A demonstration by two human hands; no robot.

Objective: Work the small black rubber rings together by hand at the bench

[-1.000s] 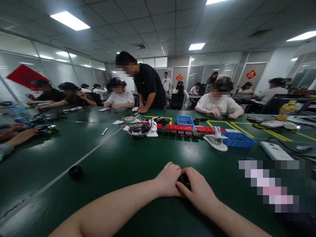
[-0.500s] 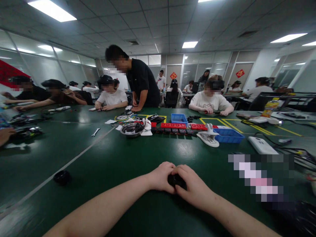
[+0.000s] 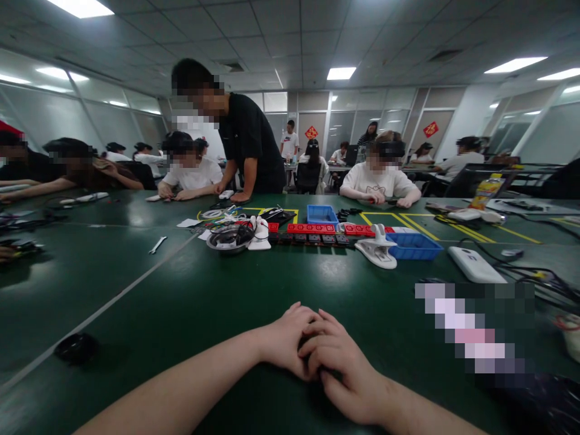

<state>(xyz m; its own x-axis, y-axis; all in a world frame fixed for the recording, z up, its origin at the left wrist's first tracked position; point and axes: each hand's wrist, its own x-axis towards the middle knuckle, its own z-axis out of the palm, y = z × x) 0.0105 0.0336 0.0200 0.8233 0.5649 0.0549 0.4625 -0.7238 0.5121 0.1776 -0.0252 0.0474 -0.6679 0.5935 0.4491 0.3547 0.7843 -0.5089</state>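
In the head view, my left hand (image 3: 286,343) and my right hand (image 3: 344,371) meet low over the green table (image 3: 203,308). Their fingers are curled together around a small black rounded object (image 3: 302,342), of which only a dark sliver shows. The right fingers lie across the left hand and cover most of it, so its kind cannot be made out. Off to the left sits another black round thing (image 3: 77,348), perhaps a coiled cable, touched by neither hand.
Beyond my hands stand red-and-black power strips (image 3: 312,234), a white clip base (image 3: 378,252), a blue tray (image 3: 414,246) and a metal bowl (image 3: 229,240) of cables. A wrench (image 3: 157,244) lies left. At right are a white device (image 3: 475,264) and cables. Other people sit opposite.
My right hand has shifted down and closed over the left, hiding most of the black object. The camera view has turned slightly, so the table things appear further left.
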